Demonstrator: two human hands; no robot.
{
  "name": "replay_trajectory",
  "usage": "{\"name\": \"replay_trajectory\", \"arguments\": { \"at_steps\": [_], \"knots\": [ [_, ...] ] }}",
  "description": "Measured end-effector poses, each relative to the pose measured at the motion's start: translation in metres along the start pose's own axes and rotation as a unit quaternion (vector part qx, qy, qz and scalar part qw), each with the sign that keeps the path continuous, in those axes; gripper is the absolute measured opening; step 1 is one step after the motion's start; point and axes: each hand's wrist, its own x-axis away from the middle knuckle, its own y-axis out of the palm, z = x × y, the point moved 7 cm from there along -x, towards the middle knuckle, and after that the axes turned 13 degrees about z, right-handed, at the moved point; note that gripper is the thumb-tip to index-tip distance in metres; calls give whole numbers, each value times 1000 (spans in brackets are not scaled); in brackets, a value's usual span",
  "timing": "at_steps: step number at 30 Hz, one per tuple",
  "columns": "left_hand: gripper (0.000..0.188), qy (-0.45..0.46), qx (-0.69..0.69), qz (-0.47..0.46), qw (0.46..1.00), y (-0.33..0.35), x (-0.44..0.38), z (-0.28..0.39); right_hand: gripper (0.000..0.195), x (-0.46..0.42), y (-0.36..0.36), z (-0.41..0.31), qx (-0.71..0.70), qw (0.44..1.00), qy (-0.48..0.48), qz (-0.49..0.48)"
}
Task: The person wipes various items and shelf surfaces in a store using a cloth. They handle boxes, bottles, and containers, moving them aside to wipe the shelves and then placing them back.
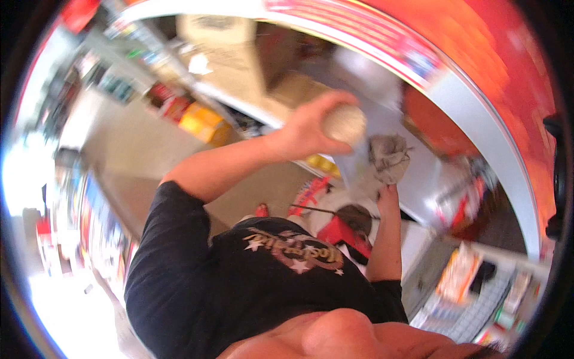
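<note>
My left hand [301, 134] reaches out over a shelf, its thumb and fingers curled around a round, tan-topped object [349, 122]. A pale, translucent area lies just below that object, and blur hides whether it belongs to it. Beside it, my right hand [388, 198] grips a crumpled grey cloth [388, 155] from below. The cloth is bunched above my fingers, close to the round object; whether the two touch I cannot tell.
Cardboard boxes [219, 58] fill the shelf's far left. A grey-white shelf surface [419, 179] extends behind the cloth. Yellow packaging [204, 123] stands at the left, a keyboard [486, 298] at lower right. A curved white shelf edge [489, 130] arches overhead.
</note>
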Motion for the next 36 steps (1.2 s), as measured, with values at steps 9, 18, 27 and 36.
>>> {"name": "replay_trajectory", "arguments": {
  "at_steps": [9, 18, 27, 36],
  "knots": [
    [58, -167, -118, 99, 974, -178, 132, 56, 38, 162, 282, 53, 130, 871, -6, -473],
    [66, -184, -124, 527, 821, -333, 375, 139, 37, 209, 356, 155, 288, 774, 173, -537],
    [65, -253, -401, 655, 589, -448, 587, 261, 38, 201, 361, 196, 317, 785, 25, -532],
    [43, -356, -285, 742, 492, -533, 804, 221, 31, 137, 301, 216, 428, 785, -62, -444]
  ]
}}
